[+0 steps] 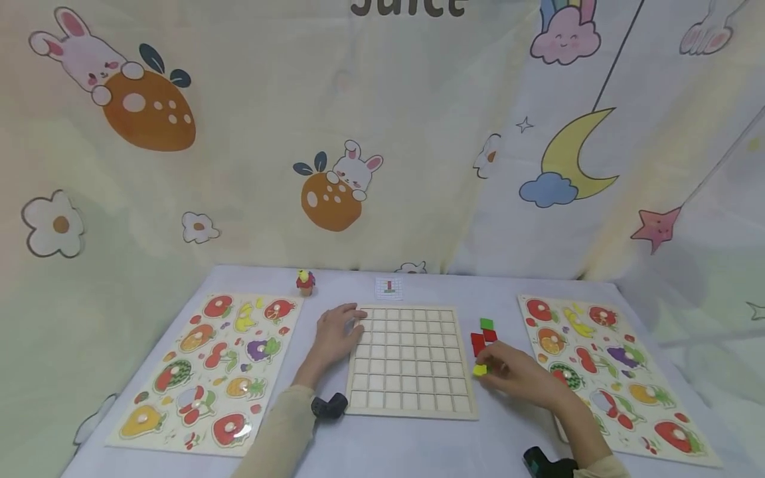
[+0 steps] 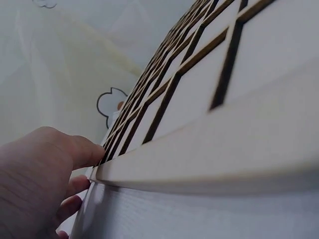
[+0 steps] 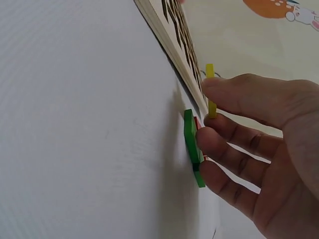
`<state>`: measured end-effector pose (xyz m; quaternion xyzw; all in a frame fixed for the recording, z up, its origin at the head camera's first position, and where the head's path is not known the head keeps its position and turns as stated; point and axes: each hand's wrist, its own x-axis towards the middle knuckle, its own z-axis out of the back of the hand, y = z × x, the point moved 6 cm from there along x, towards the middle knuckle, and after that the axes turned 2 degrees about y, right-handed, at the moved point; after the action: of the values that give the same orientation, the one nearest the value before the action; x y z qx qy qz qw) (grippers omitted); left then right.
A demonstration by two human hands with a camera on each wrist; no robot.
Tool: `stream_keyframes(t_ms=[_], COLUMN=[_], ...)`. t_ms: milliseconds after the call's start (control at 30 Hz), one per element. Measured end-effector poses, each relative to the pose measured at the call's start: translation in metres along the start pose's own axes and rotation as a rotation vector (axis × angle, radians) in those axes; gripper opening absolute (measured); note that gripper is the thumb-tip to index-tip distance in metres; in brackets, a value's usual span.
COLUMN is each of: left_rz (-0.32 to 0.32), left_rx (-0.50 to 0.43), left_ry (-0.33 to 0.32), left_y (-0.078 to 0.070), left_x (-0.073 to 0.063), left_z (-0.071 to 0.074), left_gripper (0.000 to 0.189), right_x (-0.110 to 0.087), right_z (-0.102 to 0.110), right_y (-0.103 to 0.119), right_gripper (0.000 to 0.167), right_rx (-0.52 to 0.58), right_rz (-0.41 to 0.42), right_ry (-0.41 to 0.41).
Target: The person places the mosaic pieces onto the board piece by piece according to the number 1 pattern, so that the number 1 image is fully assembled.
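A pale wooden grid board [image 1: 412,362] lies flat on the white table. My left hand [image 1: 336,334] rests at its upper left edge; in the left wrist view the thumb touches the rim and the other fingers lie beside it. To the right of the board, my right hand [image 1: 520,375] pinches a yellow tile [image 3: 210,69] between thumb and index finger, held on edge in the right wrist view. Just beyond that hand are red tiles [image 1: 478,343] and a green tile [image 1: 487,324]. Part of this group is hidden by the right hand.
Fruit puzzle boards stand on both sides, one at left [image 1: 203,398] and one at right [image 1: 627,368], the right forearm crossing the latter. A small card [image 1: 389,288] with a grid pattern lies behind the grid board. A little figurine [image 1: 305,283] stands at the back left.
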<state>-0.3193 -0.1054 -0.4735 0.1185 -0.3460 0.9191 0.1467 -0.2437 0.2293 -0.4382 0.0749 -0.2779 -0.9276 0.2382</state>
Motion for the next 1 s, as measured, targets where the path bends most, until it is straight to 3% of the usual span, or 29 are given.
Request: stream_keyframes(t_ms=[200,600,1000], left_rz=[0.047,0.004,-0.012], left_rx=[0.024,0.022,0.028], left_ry=[0.046,0.012,0.008], left_y=[0.005,0.000,0.001], left_x=[-0.004,0.001,-0.003], left_z=[-0.001,0.003,0.000], left_gripper=[0.026,0.025,0.026], right_x=[0.005,0.020,0.031], right_z=[-0.003,0.005,0.000], right_y=[0.000,0.009,0.012], right_gripper=[0.026,0.027,0.027], right_rx=[0.015,-0.005,0.016], right_rz=[0.009,0.050,0.052], right_ry=[-0.022,-0.109,-0.185])
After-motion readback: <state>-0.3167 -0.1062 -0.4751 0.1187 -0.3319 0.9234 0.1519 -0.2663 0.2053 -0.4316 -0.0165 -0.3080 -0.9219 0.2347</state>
